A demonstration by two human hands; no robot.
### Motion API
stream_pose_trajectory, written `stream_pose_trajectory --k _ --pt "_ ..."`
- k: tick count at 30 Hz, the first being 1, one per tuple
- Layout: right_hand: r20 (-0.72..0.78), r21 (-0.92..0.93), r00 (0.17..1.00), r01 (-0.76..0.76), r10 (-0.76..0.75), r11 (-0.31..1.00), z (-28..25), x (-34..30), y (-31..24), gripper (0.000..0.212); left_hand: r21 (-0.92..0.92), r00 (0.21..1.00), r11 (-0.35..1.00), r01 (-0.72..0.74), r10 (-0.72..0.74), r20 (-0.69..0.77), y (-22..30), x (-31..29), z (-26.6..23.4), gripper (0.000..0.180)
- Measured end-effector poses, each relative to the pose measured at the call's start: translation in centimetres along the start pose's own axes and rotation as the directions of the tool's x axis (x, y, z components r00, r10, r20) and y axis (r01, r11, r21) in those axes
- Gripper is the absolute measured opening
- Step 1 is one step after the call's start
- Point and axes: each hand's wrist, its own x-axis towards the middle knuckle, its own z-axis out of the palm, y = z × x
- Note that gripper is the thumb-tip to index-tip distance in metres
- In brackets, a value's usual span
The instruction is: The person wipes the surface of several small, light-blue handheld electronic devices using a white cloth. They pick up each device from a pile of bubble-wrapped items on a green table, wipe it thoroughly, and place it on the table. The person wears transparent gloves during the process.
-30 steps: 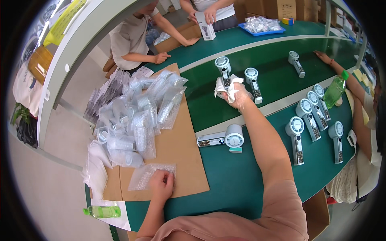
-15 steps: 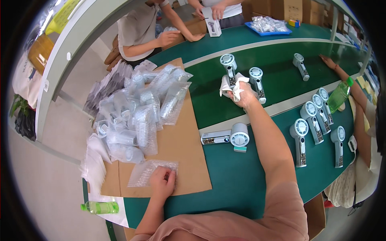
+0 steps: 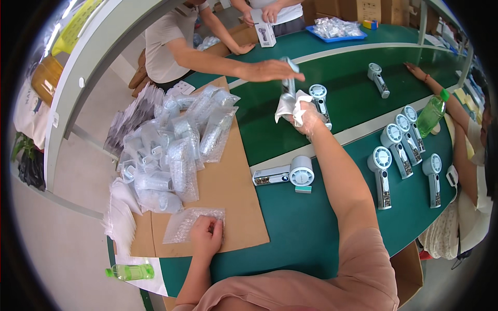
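Observation:
My right hand [image 3: 307, 120] is closed around a white cloth [image 3: 288, 108] at the lower end of a pale blue handheld fan [image 3: 287, 89]. A co-worker's hand [image 3: 272, 70] reaches in from the left and meets the upper part of this fan. Just right of my fingers stands another handheld fan [image 3: 320, 105] on the green surface. My left hand [image 3: 205, 236] rests curled on a flat bubble-wrap bag [image 3: 181, 226]; what its fingers hold, if anything, is hidden. Between my arms lies a fan on its side [image 3: 275, 175], beside a small teal-and-white block [image 3: 303, 189].
Bubble-wrapped items [image 3: 171, 147] heap on a cardboard sheet [image 3: 233, 192] at left. Several fans [image 3: 383, 176] and a green bottle [image 3: 432, 115] stand at right. Another bottle [image 3: 132, 271] lies near left. A second person holds a white box [image 3: 263, 28]; a blue tray [image 3: 337, 37] sits behind.
The co-worker's arm has swung across to the fan at my right hand. My left hand stays on the bag. The whole view has shifted slightly.

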Motion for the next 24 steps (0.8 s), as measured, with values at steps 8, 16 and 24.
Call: stream_pose_trajectory --k 8,16,24 --pt "0.319 -0.794 0.828 0.5 -0.461 0.347 2.3 -2.7 -6.6 0.021 0.02 0.999 0.999 -0.032 0.032 -0.011 -0.7 -0.1 -0.1 0.012" --pt "0.168 -0.753 0.963 -0.013 -0.212 -0.658 3.8 -3.5 -16.9 0.03 -0.051 1.0 0.999 -0.003 0.003 0.011 -1.0 0.0 0.2 0.013" --pt "0.13 -0.735 0.991 0.107 0.016 -0.67 5.1 -3.0 -15.0 0.035 -0.1 1.0 0.995 -0.011 0.014 0.022 -0.6 0.2 -0.6 0.012"
